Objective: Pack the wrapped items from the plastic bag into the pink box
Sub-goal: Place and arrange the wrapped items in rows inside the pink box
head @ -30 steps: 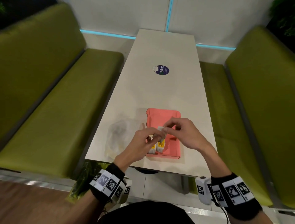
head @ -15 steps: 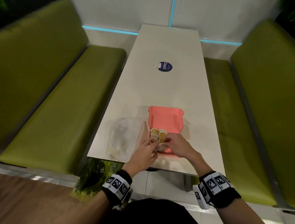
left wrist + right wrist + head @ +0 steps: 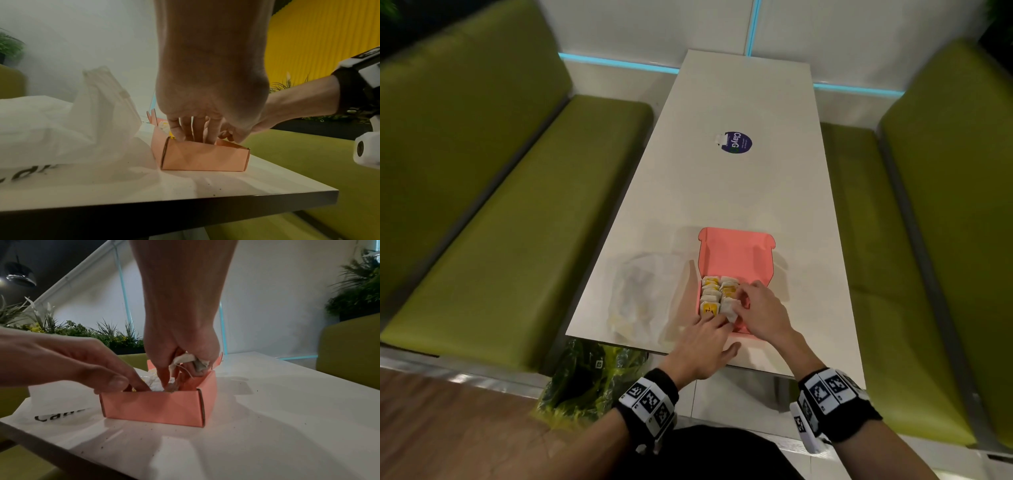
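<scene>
The pink box (image 3: 736,253) stands open near the table's front edge, its lid folded back. Two rows of white and yellow wrapped items (image 3: 711,294) fill its left part. My right hand (image 3: 738,303) grips a white wrapped item (image 3: 186,359) in curled fingers just over the box (image 3: 152,405), index finger pointing down inside. My left hand (image 3: 717,320) reaches over the near wall (image 3: 205,159), straight fingers (image 3: 195,133) touching the packed items. The crumpled white plastic bag (image 3: 640,294) lies left of the box.
Green benches (image 3: 510,246) run along both sides of the long white table (image 3: 739,192). A round dark sticker (image 3: 737,142) sits mid-table. A green-yellow bag (image 3: 585,380) lies on the floor under the table's near left corner.
Both hands came down from above the box, where they held one wrapped item together. The left fingers now reach inside the box and the right hand holds the item low over it.
</scene>
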